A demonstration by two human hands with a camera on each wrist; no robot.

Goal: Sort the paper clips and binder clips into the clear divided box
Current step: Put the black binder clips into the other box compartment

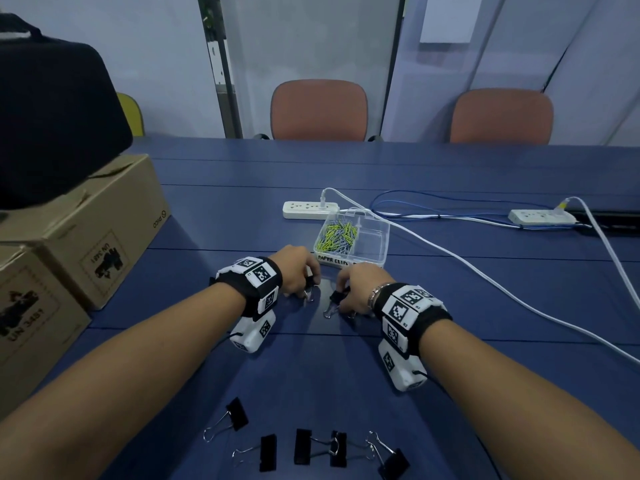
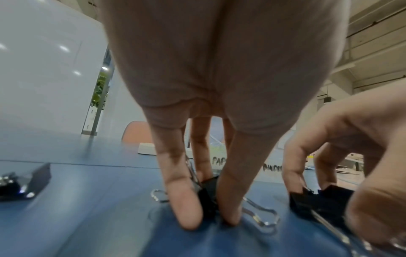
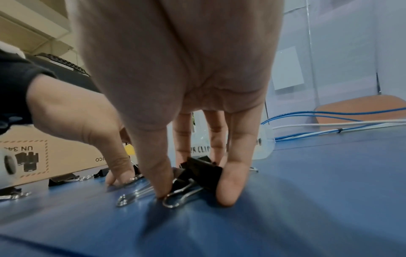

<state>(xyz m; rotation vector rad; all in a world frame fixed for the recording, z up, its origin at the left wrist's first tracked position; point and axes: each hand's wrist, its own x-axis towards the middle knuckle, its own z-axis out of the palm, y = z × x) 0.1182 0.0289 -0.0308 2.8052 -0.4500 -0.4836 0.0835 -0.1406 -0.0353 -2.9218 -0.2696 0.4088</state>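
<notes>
Both hands are down on the blue table just in front of the clear divided box [image 1: 372, 249]. Its left compartment holds a heap of coloured paper clips [image 1: 336, 235]. My left hand [image 1: 304, 285] pinches a black binder clip [image 2: 208, 196] between thumb and fingers, and the clip touches the table. My right hand [image 1: 341, 299] pinches a second black binder clip [image 3: 202, 172] the same way, its wire handles lying on the table. In the left wrist view that second binder clip [image 2: 318, 200] shows under the right hand. Several more binder clips [image 1: 303, 446] lie near the front edge.
Two cardboard boxes [image 1: 90, 237] with a black bag [image 1: 52, 109] on top stand at the left. A white power strip [image 1: 308, 209] lies behind the box, with a white cable [image 1: 485, 275] and blue cables [image 1: 433, 206] running right to another power strip [image 1: 540, 216]. Two chairs [image 1: 318, 109] stand beyond the far edge.
</notes>
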